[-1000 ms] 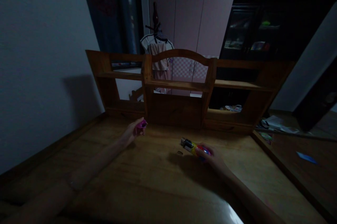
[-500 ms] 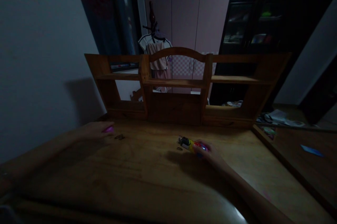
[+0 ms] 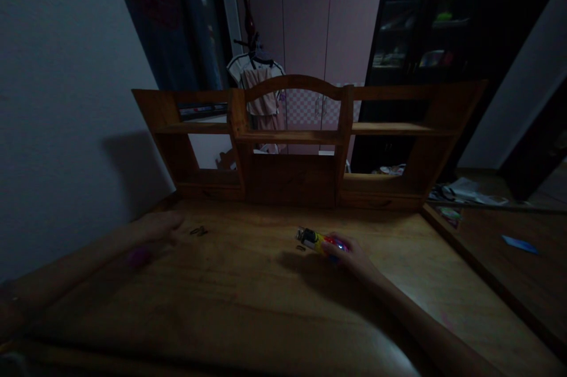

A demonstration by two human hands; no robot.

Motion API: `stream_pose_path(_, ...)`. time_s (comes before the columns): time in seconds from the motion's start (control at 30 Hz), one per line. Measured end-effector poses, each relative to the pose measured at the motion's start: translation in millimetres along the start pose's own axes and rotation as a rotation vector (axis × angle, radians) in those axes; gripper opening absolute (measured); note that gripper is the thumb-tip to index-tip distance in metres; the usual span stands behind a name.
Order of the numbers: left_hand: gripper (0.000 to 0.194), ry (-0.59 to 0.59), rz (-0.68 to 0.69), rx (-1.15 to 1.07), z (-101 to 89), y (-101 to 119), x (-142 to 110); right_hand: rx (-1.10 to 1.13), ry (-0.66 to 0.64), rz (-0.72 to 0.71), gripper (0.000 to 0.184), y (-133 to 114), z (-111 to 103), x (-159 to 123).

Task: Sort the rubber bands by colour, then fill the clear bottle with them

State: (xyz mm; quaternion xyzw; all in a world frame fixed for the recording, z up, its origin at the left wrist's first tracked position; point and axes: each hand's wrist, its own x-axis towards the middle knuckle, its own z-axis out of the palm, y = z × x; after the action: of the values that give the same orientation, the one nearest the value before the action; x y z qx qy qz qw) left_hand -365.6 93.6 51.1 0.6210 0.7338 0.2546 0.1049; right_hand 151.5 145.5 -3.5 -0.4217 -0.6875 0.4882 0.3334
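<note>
My left hand (image 3: 158,227) is at the left of the wooden tabletop, blurred, its fingers stretched out and apart. Just below its wrist is a small purple object (image 3: 139,256), smeared by motion and too unclear to name. A few small dark loops (image 3: 199,231), like clips, lie to the right of that hand. My right hand (image 3: 345,252) is closed around a small elongated multicoloured object (image 3: 316,242), yellow, red and blue with a black part and a metallic-looking tip pointing left. Beneath the tip rests another small dark loop (image 3: 300,248).
A wooden shelf unit (image 3: 292,137) stands along the tabletop's back edge (image 3: 261,214). The wall (image 3: 66,129) borders the left side. Beyond a raised wooden edge on the right lies a blue flat item (image 3: 519,244). Pink wardrobe doors (image 3: 305,28) are farther back.
My left hand has drawn back slightly left, and the purple object, earlier at its fingertips, is now lower and nearer the wrist. My right hand keeps its hold; the view has shifted slightly.
</note>
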Motion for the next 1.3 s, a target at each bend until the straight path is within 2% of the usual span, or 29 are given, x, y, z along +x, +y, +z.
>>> stream_pose_path(0.07, 0.024, -0.165, 0.158, 0.112, 25.6, 44, 7, 0.012, 0.022, 0.010, 0.049, 1, -1, 1)
stream_pose_path(0.13, 0.018, -0.227, 0.319, 0.023, 60.6, 94, 7, 0.037, 0.053, 0.021, 0.050, 2, -2, 2)
stream_pose_path(0.2, 0.023, -0.320, 0.463, -0.114, 100.0, 141, 1, 0.063, 0.079, 0.039, 0.053, 3, -4, 3)
stream_pose_path(0.27, 0.028, -0.329, 0.539, -0.215, 137.2, 177, -7, 0.084, 0.104, 0.059, 0.055, 6, -6, 4)
stream_pose_path(0.37, 0.029, -0.369, 0.598, -0.283, 178.2, 208, -15, 0.123, 0.138, 0.092, 0.057, 12, -10, 8)
stream_pose_path(0.47, 0.013, -0.408, 0.603, -0.296, 198.3, 218, -13, 0.170, 0.158, 0.102, 0.055, 20, -14, 12)
stream_pose_path(0.57, 0.008, -0.419, 0.610, -0.271, 200.7, 208, -4, 0.206, 0.152, 0.092, 0.051, 25, -17, 13)
stream_pose_path(0.63, 0.009, -0.352, 0.587, -0.233, 193.7, 188, 3, 0.214, 0.147, 0.092, 0.050, 25, -17, 14)
stream_pose_path(0.7, 0.007, -0.197, 0.472, -0.166, 179.8, 157, 8, 0.201, 0.151, 0.106, 0.050, 24, -15, 13)
stream_pose_path(0.8, 0.005, -0.021, 0.226, -0.010, 147.6, 92, 13, 0.152, 0.150, 0.123, 0.052, 21, -13, 12)
stream_pose_path(0.9, 0.008, 0.052, 0.082, 0.074, 109.3, 30, 11, 0.091, 0.129, 0.096, 0.053, 19, -12, 8)
stream_pose_path(0.97, 0.018, 0.104, 0.018, 0.009, 86.9, 3, 10, 0.057, 0.119, 0.078, 0.053, 17, -13, 6)
stream_pose_path(1.03, 0.024, 0.209, -0.030, -0.186, 71.6, -8, 11, 0.051, 0.104, 0.067, 0.053, 13, -12, 7)
stream_pose_path(1.13, 0.021, 0.333, -0.169, -0.820, 66.2, -2, 19, 0.081, 0.036, 0.063, 0.050, 1, 3, 19)
stream_pose_path(1.17, 0.017, 0.340, -0.230, -1.057, 69.1, 3, 23, 0.089, 0.005, 0.058, 0.050, -6, 12, 27)
stream_pose_path(1.2, 0.013, 0.331, -0.273, -1.203, 73.8, 8, 27, 0.087, -0.021, 0.053, 0.050, -13, 24, 38)
stream_pose_path(1.3, 0.018, 0.239, -0.318, -1.416, 92.5, 20, 35, 0.072, -0.127, -0.008, 0.050, -39, 73, 81)
